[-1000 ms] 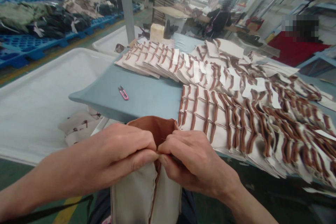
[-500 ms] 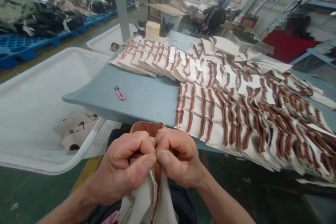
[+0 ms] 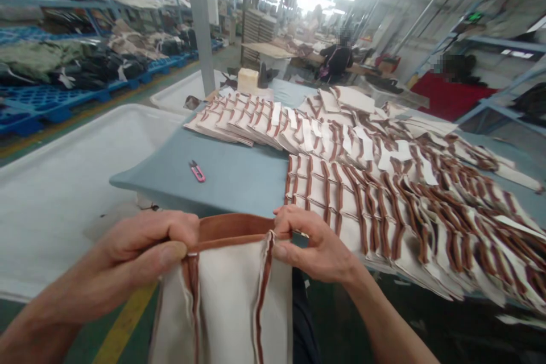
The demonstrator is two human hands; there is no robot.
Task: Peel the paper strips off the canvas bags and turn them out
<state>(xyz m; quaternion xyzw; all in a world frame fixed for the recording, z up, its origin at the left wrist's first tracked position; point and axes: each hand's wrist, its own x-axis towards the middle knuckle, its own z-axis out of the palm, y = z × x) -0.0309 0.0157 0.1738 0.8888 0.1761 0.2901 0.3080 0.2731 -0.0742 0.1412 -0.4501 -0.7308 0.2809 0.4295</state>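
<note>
A cream fabric bag piece (image 3: 230, 296) with a brown top band and raw brown-edged seams hangs upright in front of me, its upper edge stretched wide. My left hand (image 3: 140, 261) pinches the band's left end, thumb in front near the left seam. At the other end, my right hand (image 3: 315, 244) is closed on the edge just beside the right seam. Pink-handled thread snips (image 3: 197, 172) lie on the blue-grey table (image 3: 239, 179) beyond the piece, touched by neither hand.
Overlapping rows of similar cream-and-brown pieces (image 3: 354, 199) cover the table's right side and back. A large white bin (image 3: 77, 182) stands at the left, with a blue pallet (image 3: 85, 91) of bundled goods behind it. Farther back sits a person (image 3: 336, 62) in dark clothing.
My hands have moved apart from a close pinch together, spreading the bag piece's top edge between them. The camera has tilted up, so more of the ceiling shows.
</note>
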